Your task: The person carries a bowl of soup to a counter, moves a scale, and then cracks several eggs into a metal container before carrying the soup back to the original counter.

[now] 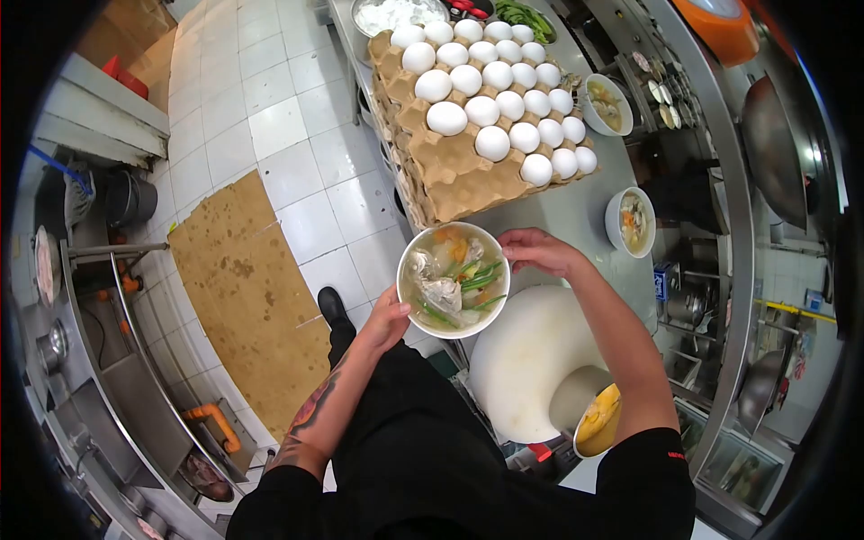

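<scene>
A white bowl of soup (453,281) with meat, green beans and orange vegetable pieces is held level in front of my body. My left hand (387,319) grips its lower left rim, and my right hand (540,251) pinches the upper right rim. Just beyond the bowl, stacked cardboard trays (459,180) carry several white eggs (492,143). Two more soup bowls, one near (631,222) and one farther off (607,105), stand on the steel counter to the right. Below my right forearm is a round white board (517,360).
A container of yellow food (598,418) stands by the board. At the counter's far end are a bowl of white stuff (396,13) and green vegetables (522,18). Brown cardboard (247,288) lies on the tiled floor. Steel sinks (135,387) line the left; woks (774,153) hang right.
</scene>
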